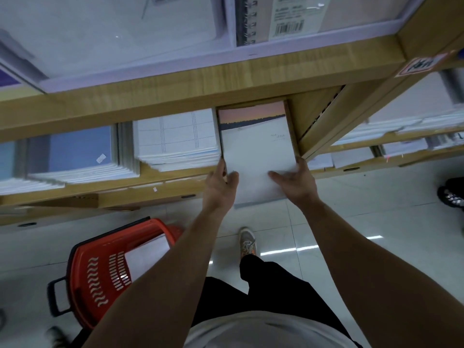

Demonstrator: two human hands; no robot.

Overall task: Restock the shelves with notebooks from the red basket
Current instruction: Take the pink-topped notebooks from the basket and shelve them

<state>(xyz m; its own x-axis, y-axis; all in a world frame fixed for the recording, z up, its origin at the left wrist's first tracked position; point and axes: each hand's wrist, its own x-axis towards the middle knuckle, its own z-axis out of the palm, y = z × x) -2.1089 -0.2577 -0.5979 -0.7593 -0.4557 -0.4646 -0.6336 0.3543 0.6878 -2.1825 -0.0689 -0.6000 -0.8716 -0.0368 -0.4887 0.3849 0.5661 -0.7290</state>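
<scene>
A stack of notebooks (256, 149) with a white cover and a pink sunset band lies partly in the right end slot of the wooden shelf (175, 96), its near end jutting past the shelf edge. My left hand (221, 182) grips its left near corner, thumb on top. My right hand (293, 180) grips its right near side, thumb on the cover. The red basket (100, 270) stands on the floor at lower left, with a white notebook (148, 254) inside, partly hidden by my left forearm.
Stacks of gridded white pads (175, 139) and blue notebooks (80, 151) fill the shelf to the left. A wooden upright (324, 126) bounds the slot on the right. Spiral notebooks (251, 18) sit on the shelf above. My shoe (247, 243) is on the white tile floor.
</scene>
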